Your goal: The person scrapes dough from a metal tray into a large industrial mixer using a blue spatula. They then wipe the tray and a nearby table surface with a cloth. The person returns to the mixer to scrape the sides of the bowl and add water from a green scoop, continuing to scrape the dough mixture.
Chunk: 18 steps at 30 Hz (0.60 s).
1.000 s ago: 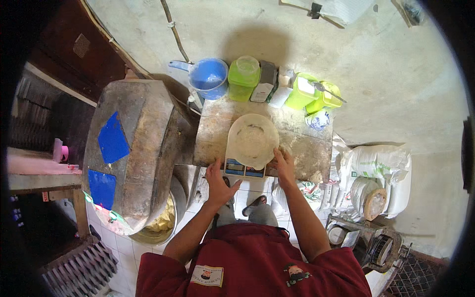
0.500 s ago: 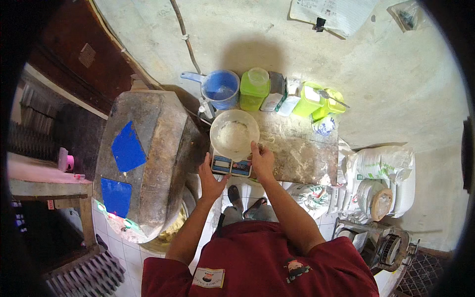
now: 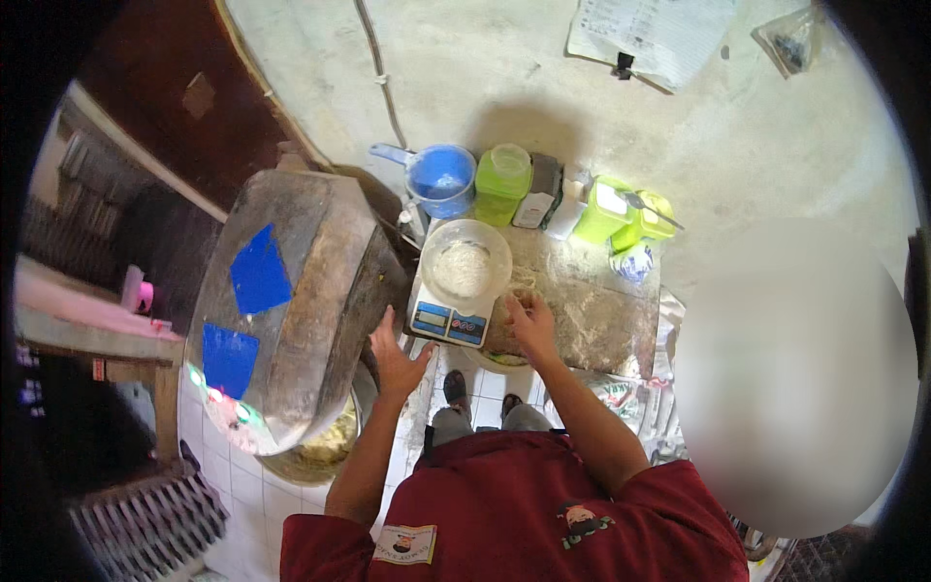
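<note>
Pretty scuffed, white-dusted worktop (image 3: 601, 325) against a pale wall (image 3: 679, 155). Left hand (image 3: 396, 369): fingers spread wide, holding nothing, just off the kitchen scale's (image 3: 448, 324) front-left corner. Right hand (image 3: 533, 335) is half curled just right of the scale; can't tell if those fingers pinch anything. Translucent bowl (image 3: 499, 254) with white powder (image 3: 463, 270) sits on the scale. Blue dipper (image 3: 441, 182) and lime-green tub (image 3: 499, 199) behind.

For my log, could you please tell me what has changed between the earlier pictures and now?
The scale and its bowl have shifted left along the table. The right hand, earlier at the bowl's rim, has let go. The left hand stays close beside the scale; the containers along the wall stayed put.
</note>
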Tool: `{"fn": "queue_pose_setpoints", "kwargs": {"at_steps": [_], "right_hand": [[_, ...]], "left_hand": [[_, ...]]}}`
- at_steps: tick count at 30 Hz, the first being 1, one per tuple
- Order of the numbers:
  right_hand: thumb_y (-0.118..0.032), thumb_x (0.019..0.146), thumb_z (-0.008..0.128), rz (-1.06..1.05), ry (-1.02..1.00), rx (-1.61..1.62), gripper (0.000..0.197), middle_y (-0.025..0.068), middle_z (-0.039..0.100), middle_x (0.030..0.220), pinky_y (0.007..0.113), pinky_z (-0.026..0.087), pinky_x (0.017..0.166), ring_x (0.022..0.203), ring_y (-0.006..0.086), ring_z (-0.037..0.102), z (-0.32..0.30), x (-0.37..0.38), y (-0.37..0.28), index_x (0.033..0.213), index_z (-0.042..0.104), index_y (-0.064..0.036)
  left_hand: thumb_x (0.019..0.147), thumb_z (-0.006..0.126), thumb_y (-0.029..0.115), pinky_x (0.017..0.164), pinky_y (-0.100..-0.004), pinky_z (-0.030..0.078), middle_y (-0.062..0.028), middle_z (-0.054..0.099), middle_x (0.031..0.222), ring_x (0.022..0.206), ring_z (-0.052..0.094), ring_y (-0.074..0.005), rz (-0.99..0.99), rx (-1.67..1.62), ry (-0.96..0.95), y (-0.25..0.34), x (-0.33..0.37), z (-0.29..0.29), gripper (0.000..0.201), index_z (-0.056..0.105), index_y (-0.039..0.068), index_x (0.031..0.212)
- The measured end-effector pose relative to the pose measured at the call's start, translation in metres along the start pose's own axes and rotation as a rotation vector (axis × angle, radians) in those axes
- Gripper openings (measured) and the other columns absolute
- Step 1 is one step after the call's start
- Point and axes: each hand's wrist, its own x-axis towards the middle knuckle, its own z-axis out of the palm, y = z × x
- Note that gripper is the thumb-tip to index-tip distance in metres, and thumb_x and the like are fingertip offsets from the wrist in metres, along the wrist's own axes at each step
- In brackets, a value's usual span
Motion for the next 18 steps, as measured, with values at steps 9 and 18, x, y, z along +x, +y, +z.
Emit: {"fn": "queue_pose_setpoints", "kwargs": {"at_steps": [9,18], "right_hand": [[-0.003,0.094,0.062,-0.460,-0.661,-0.035,0.025,0.0116,0.063,0.116,0.035,0.051,0.090,0.103,0.0186,0.061,-0.014,-0.103,0.006,0.119,0.061,0.0013],[-0.013,0.092,0.066,-0.532,-1.164,-0.467,0.035,0.0167,0.064,0.114,0.036,0.053,0.076,0.095,0.0237,0.063,-0.127,-0.033,0.283,0.120,0.055,0.0066]], "left_hand": [[0.077,0.083,0.027,0.091,-0.0455,0.052,-0.0232,0.056,0.129,0.109,0.062,-0.0362,-0.757,-0.010,0.234,-0.036,-0.261,-0.012,0.082,0.040,-0.001,0.142],[0.082,0.075,0.036,0.104,-0.0466,0.044,-0.0275,0.054,0.131,0.124,0.053,-0.0407,-1.445,-0.095,0.721,0.114,-0.590,0.036,0.075,0.045,-0.002,0.139]]}}
